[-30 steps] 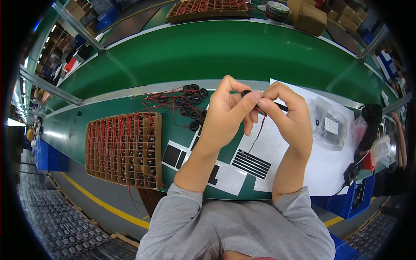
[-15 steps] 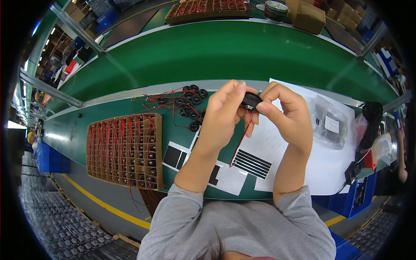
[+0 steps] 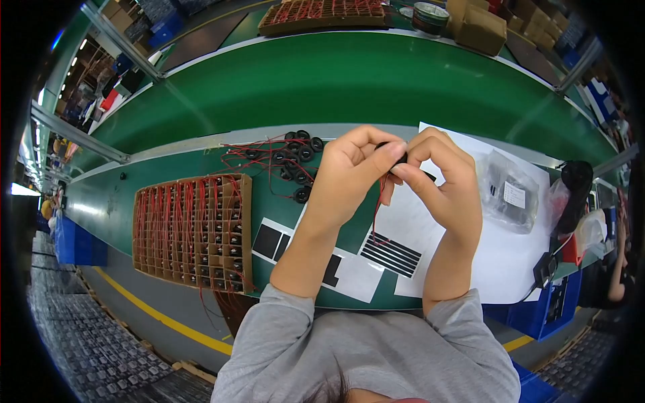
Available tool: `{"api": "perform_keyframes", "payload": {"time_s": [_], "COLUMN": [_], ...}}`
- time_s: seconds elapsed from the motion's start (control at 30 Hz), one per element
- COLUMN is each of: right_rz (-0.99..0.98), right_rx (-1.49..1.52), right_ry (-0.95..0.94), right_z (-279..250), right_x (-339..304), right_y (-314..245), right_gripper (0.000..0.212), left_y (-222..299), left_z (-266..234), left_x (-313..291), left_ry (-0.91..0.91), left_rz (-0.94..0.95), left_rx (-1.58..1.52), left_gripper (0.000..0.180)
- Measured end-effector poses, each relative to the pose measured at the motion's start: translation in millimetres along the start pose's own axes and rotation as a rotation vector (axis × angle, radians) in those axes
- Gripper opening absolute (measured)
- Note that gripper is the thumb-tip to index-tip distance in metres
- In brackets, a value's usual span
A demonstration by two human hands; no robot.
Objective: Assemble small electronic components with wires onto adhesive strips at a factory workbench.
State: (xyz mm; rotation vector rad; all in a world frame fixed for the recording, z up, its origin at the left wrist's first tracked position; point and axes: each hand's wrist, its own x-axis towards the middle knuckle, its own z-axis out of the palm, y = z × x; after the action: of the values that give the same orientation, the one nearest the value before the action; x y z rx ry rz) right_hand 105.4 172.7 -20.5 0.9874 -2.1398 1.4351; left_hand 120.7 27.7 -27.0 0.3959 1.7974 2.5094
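Between the fingertips of both hands is a small black round speaker (image 3: 402, 159), mostly hidden by the fingers, with thin red wires (image 3: 377, 213) hanging from it. My left hand (image 3: 353, 168) pinches it from the left, thumb laid across it. From the right, my right hand (image 3: 445, 176) holds thumb and fingers closed at its edge. A short black end, perhaps of a strip, pokes out by the right fingers. Below the hands, a white sheet carries several black strips (image 3: 392, 255). Left of the hands lies a pile of similar speakers (image 3: 293, 156) with red wires.
A cardboard divider box (image 3: 191, 232) full of wired speakers stands at the left. White sheets with black cutouts (image 3: 356, 277) lie near the front edge. On large white paper at the right rests a clear plastic bag (image 3: 512, 191). A green conveyor belt (image 3: 349, 84) runs behind.
The speaker has been turned between the fingers and is now more covered. My left thumb has moved across it, the wires have swung, and a black end now shows by the right fingers.
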Motion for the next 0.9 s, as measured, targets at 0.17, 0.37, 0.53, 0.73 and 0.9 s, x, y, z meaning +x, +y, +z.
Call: {"api": "perform_keyframes", "payload": {"time_s": [0.17, 0.37, 0.53, 0.73, 0.9], "right_rz": [0.017, -0.003, -0.043, -0.077, 0.012], "right_rx": [0.053, 0.063, 0.048, 0.058, 0.034], "right_ry": [-0.012, -0.034, -0.068, -0.065, 0.03], "right_z": [2, 2, -3, 0, 3], "right_x": [-1, -1, -1, 0, 1], "right_y": [-2, 0, 0, 3, -2], "right_gripper": [0.02, 0.023, 0.024, 0.023, 0.02], "left_y": [-2, -1, -3, 0, 4], "left_z": [-2, -6, -11, -5, -5], "left_x": [0, 3, 2, 0, -2], "left_ry": [0.02, 0.006, -0.048, -0.014, 0.008], "left_rz": [0.002, -0.096, -0.107, -0.009, 0.101], "left_rx": [-0.124, -0.24, -0.296, -0.172, -0.043], "left_gripper": [0.037, 0.029, 0.022, 0.02, 0.022]}}
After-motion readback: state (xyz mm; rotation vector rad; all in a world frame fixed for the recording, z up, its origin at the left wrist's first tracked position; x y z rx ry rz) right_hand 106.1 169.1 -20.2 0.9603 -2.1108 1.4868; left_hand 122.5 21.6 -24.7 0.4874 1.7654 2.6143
